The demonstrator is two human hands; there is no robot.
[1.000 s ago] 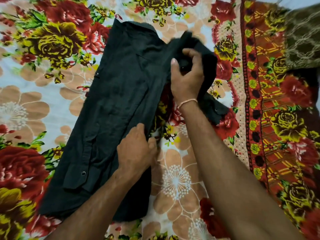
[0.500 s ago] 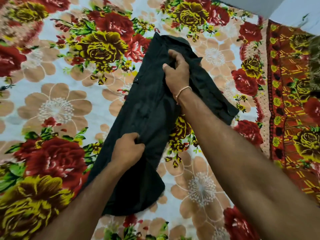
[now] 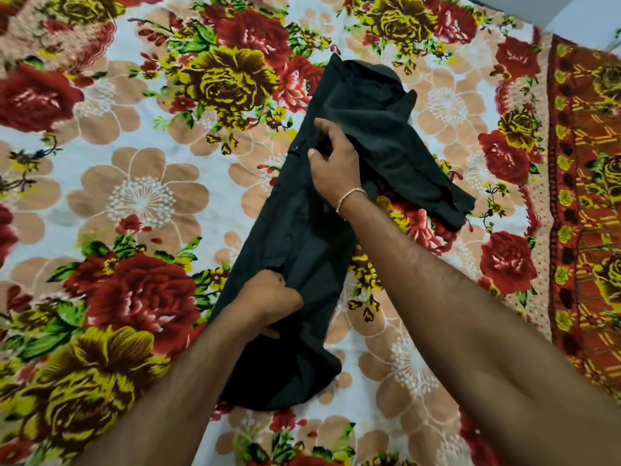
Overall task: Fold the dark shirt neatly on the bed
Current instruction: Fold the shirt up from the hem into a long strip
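Observation:
The dark shirt (image 3: 302,230) lies on the bed as a long narrow strip, collar end far, hem end near. One sleeve (image 3: 426,176) trails off to the right over the sheet. My right hand (image 3: 334,163) pinches the fabric near the upper button edge, a thread bracelet on its wrist. My left hand (image 3: 268,301) grips a bunch of cloth lower down, near the strip's left edge. The hem end below my left hand is rumpled.
A floral bedsheet (image 3: 141,203) in red, yellow and peach covers the bed. A red and yellow patterned border (image 3: 584,230) runs along the right side. A pale wall or floor shows at the top right corner (image 3: 591,11).
The right side of the shirt has been folded over to the left, making the body narrower. My right hand moved left and down along the shirt; my left hand closed on the cloth.

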